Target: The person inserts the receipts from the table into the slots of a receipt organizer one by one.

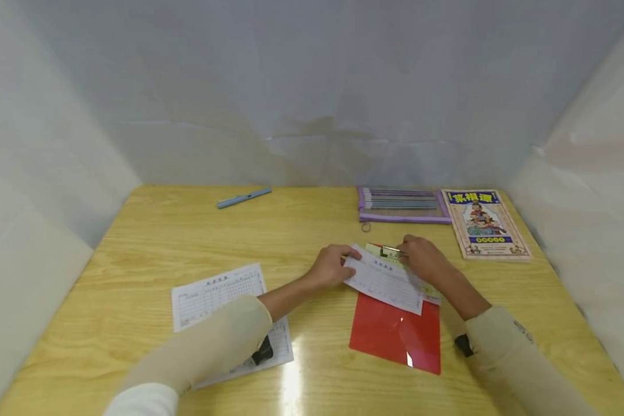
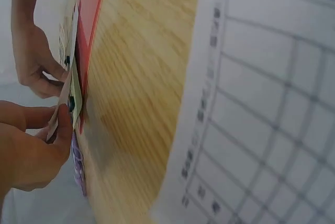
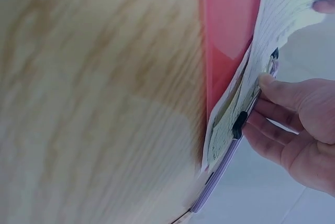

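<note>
A red clipboard [image 1: 395,338] lies right of the table's middle, its metal clip [image 1: 393,251] at the far end. Yellowish-green sheets [image 3: 225,130] lie on its upper part, partly covered by a white printed form [image 1: 387,280]. My left hand [image 1: 331,267] pinches the form's upper left corner between thumb and fingers; the left wrist view shows the corner raised. At the clip is my right hand [image 1: 421,258]. In the right wrist view its thumb [image 3: 272,85] presses on the clip side and the other fingers lie behind the top edge.
Another printed form [image 1: 218,294] lies at left, partly under the left forearm. At the back are a blue pen [image 1: 244,198], a purple-edged pencil pouch [image 1: 405,219] with several pencils, and a book [image 1: 483,225] at right. Fabric walls [image 1: 312,86] surround the table.
</note>
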Motion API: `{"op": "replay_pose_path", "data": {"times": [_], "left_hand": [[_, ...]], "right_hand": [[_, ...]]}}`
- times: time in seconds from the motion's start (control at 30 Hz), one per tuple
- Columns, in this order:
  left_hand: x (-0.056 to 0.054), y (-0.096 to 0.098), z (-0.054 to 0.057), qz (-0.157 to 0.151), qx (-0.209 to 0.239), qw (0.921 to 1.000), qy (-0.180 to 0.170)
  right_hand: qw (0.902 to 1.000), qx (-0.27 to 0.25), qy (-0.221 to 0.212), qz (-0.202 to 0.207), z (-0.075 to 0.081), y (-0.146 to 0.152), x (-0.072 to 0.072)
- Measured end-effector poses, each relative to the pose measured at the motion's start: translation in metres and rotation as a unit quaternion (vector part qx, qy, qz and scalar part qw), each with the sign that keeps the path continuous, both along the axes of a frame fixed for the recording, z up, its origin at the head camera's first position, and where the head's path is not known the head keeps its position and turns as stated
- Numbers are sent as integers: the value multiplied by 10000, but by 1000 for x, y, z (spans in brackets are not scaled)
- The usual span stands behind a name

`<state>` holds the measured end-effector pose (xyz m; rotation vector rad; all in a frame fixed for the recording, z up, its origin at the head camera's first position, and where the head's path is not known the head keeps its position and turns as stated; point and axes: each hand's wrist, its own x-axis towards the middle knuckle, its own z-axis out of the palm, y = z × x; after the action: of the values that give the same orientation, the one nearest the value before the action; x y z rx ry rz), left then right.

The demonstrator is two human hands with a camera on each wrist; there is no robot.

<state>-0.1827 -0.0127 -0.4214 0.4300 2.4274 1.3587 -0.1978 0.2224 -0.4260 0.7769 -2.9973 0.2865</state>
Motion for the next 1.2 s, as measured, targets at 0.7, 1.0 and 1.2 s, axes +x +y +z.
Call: {"op": "replay_pose_path", "data": {"times": [0.7,1.0,1.2], "left_hand": [[5,36,-11,228,-138,9988,412],[6,39,-14,214,-267,9987,385],[6,38,-14,244,-246,9983,472]], "right_hand": [[9999,109,-62,-113,-1,1,-1],[9994,316,18,-109,0,0,0],[9996,293,15,-20,-1,-2,2]]}}
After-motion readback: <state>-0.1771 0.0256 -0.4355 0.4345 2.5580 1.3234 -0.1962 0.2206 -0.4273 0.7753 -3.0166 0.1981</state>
